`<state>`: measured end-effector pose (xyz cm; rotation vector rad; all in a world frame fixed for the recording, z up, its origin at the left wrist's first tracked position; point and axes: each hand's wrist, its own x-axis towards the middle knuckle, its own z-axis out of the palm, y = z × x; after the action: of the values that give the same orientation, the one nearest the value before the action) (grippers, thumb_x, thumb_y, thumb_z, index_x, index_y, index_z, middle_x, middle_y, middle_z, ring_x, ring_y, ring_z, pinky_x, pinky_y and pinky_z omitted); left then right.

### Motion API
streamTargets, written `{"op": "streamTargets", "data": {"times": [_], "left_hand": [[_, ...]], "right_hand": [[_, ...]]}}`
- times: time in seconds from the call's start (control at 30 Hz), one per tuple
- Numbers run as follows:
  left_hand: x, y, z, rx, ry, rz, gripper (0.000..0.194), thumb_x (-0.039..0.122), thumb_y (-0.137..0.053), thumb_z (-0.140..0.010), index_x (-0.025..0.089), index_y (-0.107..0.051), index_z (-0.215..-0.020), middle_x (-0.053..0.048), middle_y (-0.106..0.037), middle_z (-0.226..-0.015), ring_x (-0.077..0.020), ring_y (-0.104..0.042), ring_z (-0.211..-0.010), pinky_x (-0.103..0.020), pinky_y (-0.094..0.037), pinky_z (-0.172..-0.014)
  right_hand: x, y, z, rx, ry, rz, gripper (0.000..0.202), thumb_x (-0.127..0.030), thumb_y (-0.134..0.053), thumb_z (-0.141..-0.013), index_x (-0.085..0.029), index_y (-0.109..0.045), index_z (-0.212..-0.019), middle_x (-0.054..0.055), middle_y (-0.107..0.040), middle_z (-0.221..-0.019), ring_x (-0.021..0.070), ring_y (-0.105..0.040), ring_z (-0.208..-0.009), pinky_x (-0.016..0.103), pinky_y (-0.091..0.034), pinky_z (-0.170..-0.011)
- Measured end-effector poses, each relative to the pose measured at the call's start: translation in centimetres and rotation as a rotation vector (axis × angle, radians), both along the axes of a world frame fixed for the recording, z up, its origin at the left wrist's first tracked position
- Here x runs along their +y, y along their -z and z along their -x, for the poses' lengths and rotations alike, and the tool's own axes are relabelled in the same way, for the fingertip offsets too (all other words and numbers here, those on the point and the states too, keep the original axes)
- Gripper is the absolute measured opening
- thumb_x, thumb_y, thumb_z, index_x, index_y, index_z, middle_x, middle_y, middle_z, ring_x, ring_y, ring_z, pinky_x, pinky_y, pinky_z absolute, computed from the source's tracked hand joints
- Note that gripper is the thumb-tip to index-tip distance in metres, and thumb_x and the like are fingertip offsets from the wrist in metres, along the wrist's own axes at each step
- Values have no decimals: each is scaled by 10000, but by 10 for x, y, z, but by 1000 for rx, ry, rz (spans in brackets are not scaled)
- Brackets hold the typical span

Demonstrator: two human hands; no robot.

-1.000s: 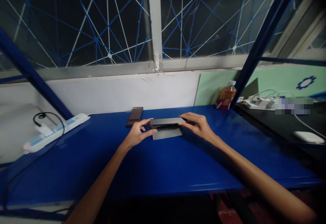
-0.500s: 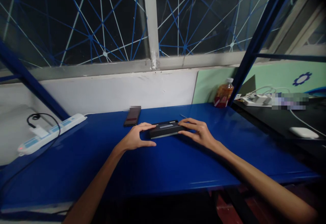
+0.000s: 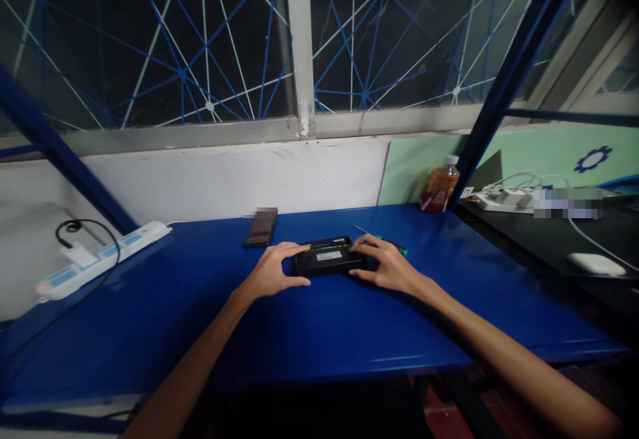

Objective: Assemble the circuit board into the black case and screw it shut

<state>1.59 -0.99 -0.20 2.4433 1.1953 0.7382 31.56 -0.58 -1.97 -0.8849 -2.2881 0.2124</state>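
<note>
A flat black box-like case [image 3: 312, 265] with a pale label and a thin yellow line lies on the blue table between my hands. My left hand [image 3: 272, 269] is at its left end, fingers on the far corner and thumb by the near corner. At the right end, my right hand [image 3: 382, 263] grips the case with fingertips on the far side and thumb at the front. Behind the right hand lies what looks like a screwdriver, its thin shaft [image 3: 360, 229] and green-and-black handle [image 3: 402, 251] partly hidden by the hand.
A dark phone [image 3: 261, 228] lies behind my left hand. A white power strip [image 3: 104, 259] with a plugged-in black cable is at the left. A drink bottle [image 3: 440, 185] stands at the back right; a white case [image 3: 596, 264] and cables sit on the black surface beyond.
The case has tilted so its labelled face shows more, with the yellow line visible. My right hand has shifted slightly left and lower, uncovering the green handle behind it.
</note>
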Motion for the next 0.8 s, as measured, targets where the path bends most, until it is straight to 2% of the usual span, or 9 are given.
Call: {"op": "streamTargets", "data": {"times": [0.3, 0.4, 0.53, 0.67, 0.8], "left_hand": [[1, 8, -2, 170, -13, -85, 680, 552, -763, -642, 246, -589, -1223, -76, -600, -1276, -304, -504, -1207, -466, -380, -991], [1, 6, 0, 173, -20, -101, 694, 579, -731, -665, 258, -558, -1256, -68, -577, -1300, -300, -490, -1217, -457, -372, -993], [3, 5, 4, 218, -47, -98, 732, 652, -677, -669, 279, -536, -1283, -74, -541, -1328, -322, -483, -1208, -491, -373, -976], [5, 6, 9, 279, -61, -99, 677, 693, -643, -664, 271, -618, -1193, -83, -507, -1354, -348, -450, -1234, -521, -363, -980], [5, 6, 11, 269, -83, -52, 676, 695, -633, -669, 250, -628, -1178, -90, -482, -1381, -356, -452, -1233, -541, -356, -993]], "right_hand": [[3, 6, -1, -120, 29, 55, 344, -370, -665, -802, -191, -628, -1093, 96, -588, -1080, 225, -625, -911, 374, -520, -797], [2, 2, -2, -190, 98, 43, 396, -455, -642, -806, -216, -618, -1121, 90, -583, -1131, 235, -636, -899, 388, -520, -772], [10, -10, -6, -287, 160, 29, 584, -601, -623, -759, -216, -586, -1195, 105, -564, -1205, 271, -629, -940, 410, -512, -779], [28, -24, -4, -430, 107, 65, 736, -711, -648, -640, -196, -619, -1165, 125, -579, -1175, 309, -615, -963, 413, -505, -758], [43, -29, 0, -489, 11, 142, 734, -726, -686, -566, -206, -661, -1083, 116, -580, -1155, 295, -618, -931, 392, -506, -723]]}}
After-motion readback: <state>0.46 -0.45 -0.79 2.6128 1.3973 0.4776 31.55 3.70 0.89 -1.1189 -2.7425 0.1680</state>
